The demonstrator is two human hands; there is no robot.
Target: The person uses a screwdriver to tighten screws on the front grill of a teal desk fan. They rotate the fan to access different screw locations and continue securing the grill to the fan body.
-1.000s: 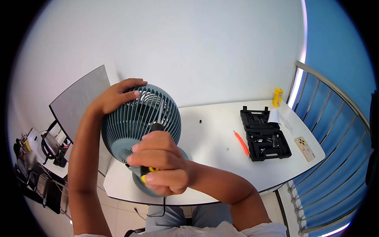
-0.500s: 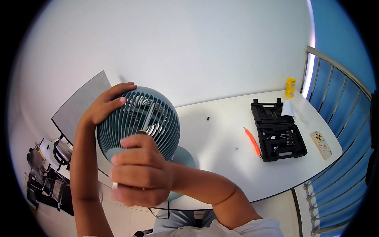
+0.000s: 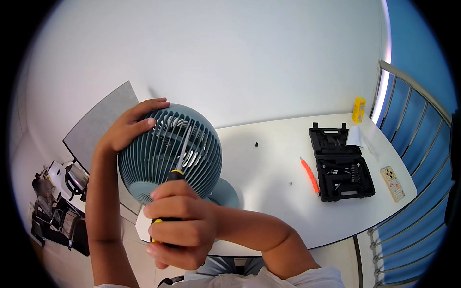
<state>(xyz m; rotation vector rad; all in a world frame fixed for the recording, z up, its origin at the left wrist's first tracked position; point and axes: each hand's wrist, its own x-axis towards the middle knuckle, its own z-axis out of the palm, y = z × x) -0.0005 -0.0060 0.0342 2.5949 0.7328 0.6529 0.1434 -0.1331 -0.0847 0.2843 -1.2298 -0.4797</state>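
Blue-green fan [image 3: 161, 156] on the worktop's [image 3: 261, 182] left stays under my spread left hand [image 3: 132, 127], while my right hand [image 3: 185, 223], gripping the screwdriver [image 3: 182, 156], has shifted, baring more handle [image 3: 175, 176], its shaft [image 3: 185, 144] still over the grille [image 3: 204, 168], work there seemingly unfinished.

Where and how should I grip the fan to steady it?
The fan likely grips best at the upper left of its cage, from the left, palm on the curve and fingers over the top, much where the left hand lies. The rounded, ribbed shape should offer purchase there, and the right hand with its screwdriver is on the near side.
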